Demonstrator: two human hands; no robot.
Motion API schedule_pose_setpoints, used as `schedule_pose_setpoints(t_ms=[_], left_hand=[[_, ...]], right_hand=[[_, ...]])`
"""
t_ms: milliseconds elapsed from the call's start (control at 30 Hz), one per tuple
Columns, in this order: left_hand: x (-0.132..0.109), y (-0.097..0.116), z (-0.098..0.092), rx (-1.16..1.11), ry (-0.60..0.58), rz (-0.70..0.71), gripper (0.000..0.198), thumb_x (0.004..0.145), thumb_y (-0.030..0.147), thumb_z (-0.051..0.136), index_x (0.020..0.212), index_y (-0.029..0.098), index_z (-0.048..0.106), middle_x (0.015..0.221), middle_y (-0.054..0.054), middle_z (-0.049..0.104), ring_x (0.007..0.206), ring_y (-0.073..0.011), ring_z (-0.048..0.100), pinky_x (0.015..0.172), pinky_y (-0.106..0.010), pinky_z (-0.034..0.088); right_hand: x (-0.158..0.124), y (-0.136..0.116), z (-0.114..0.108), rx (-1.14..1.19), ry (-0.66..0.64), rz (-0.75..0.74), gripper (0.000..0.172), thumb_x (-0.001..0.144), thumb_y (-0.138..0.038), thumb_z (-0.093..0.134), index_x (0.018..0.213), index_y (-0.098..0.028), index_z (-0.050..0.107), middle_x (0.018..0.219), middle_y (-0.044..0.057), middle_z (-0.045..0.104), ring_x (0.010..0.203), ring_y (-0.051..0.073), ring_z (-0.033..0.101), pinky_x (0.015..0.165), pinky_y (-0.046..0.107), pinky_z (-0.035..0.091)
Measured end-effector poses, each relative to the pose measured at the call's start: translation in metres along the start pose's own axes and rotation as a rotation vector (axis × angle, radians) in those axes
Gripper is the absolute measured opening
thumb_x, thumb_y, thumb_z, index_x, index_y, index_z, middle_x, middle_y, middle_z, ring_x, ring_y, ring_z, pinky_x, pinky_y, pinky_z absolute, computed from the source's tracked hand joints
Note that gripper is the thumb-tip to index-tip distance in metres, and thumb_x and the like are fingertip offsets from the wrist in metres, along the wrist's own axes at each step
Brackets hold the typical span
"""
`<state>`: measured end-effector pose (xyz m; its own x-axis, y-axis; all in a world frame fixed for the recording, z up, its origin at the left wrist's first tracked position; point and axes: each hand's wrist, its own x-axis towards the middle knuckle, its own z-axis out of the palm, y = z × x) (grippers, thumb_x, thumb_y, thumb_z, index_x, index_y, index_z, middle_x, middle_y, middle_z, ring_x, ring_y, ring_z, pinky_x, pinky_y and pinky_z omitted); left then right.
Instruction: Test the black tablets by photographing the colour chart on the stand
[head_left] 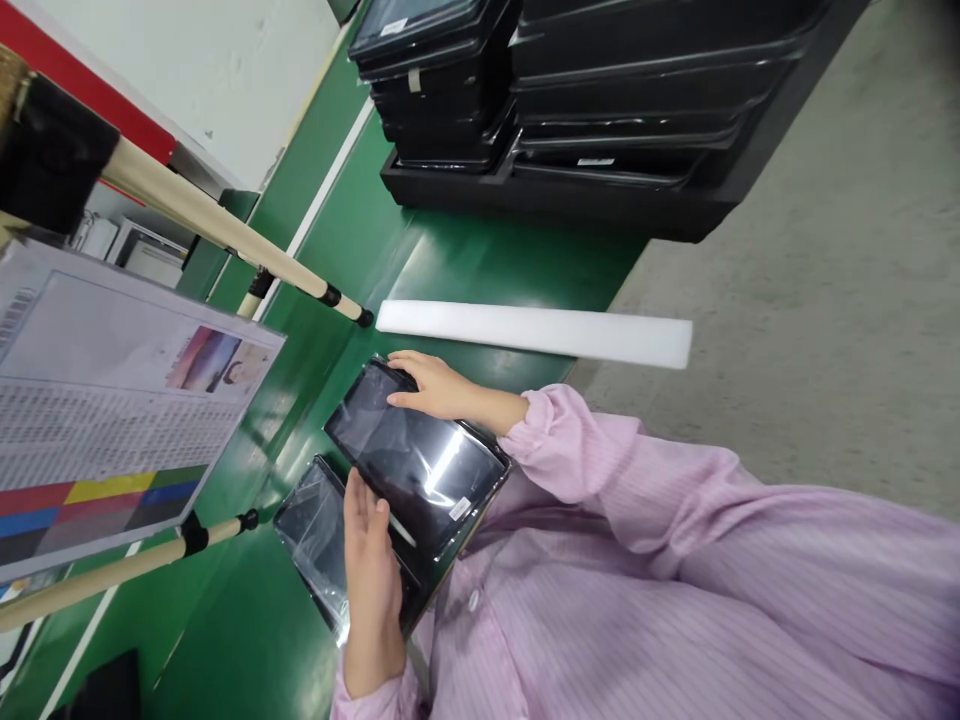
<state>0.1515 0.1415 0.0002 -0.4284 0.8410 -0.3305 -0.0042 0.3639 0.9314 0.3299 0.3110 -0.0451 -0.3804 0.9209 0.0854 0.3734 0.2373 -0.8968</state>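
A flat black screen panel (420,455) with a glossy, plastic-filmed face and a small white label lies on the green table before me. My right hand (435,388) rests on its far right corner, fingers stretched and thumb apart over the face. Against the opposite edge is my left hand (373,575), held flat with its fingers straight and thumb a little apart. A second black panel (311,530), also wrapped in clear film, lies beside the first on the left. My left hand and wrist hide part of this second panel.
A white foam bar (532,332) lies to the right, jutting past the edge of the green table (247,630). Beyond it, a black tray (540,200) bears stacked black panels (652,90). A printed colour chart (112,420) hangs at left between beige poles (240,235).
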Motion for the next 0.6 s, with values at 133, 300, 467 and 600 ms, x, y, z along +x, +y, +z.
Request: schedule_pose_setpoints(t_ms=[133, 300, 467, 600], left_hand=[[-0.001, 0.0, 0.001, -0.013, 0.011, -0.016, 0.067, 0.087, 0.033, 0.063, 0.149, 0.022, 0.041, 0.163, -0.012, 0.035, 0.151, -0.022, 0.032, 0.124, -0.037, 0.025], [0.002, -0.006, -0.006, 0.034, -0.051, -0.006, 0.071, 0.085, 0.031, 0.063, 0.15, 0.019, 0.039, 0.165, -0.013, 0.031, 0.152, -0.0227, 0.028, 0.125, -0.038, 0.022], [0.008, -0.012, -0.005, 0.133, -0.143, 0.023, 0.076, 0.082, 0.031, 0.065, 0.152, 0.02, 0.037, 0.167, -0.012, 0.025, 0.154, -0.0251, 0.023, 0.125, -0.04, 0.022], [0.004, -0.011, -0.019, 0.208, -0.146, 0.148, 0.076, 0.086, 0.037, 0.064, 0.154, 0.018, 0.034, 0.166, -0.014, 0.026, 0.154, -0.0251, 0.023, 0.125, -0.041, 0.021]], right_hand=[[-0.003, 0.004, 0.002, -0.038, -0.035, -0.022, 0.069, 0.093, -0.048, 0.058, 0.147, -0.005, 0.049, 0.156, 0.02, 0.039, 0.147, 0.032, 0.036, 0.123, 0.048, 0.028], [-0.001, 0.01, 0.001, -0.068, -0.053, -0.107, 0.073, 0.094, -0.057, 0.052, 0.151, -0.011, 0.046, 0.158, 0.014, 0.038, 0.147, 0.029, 0.036, 0.124, 0.046, 0.027], [0.011, 0.02, -0.015, -0.076, -0.154, -0.173, 0.076, 0.089, -0.07, 0.051, 0.144, -0.018, 0.057, 0.154, 0.009, 0.045, 0.143, 0.028, 0.044, 0.124, 0.043, 0.031], [0.025, 0.021, -0.035, -0.093, -0.151, -0.16, 0.08, 0.087, -0.08, 0.041, 0.139, -0.023, 0.061, 0.15, 0.005, 0.05, 0.143, 0.027, 0.044, 0.125, 0.045, 0.029]])
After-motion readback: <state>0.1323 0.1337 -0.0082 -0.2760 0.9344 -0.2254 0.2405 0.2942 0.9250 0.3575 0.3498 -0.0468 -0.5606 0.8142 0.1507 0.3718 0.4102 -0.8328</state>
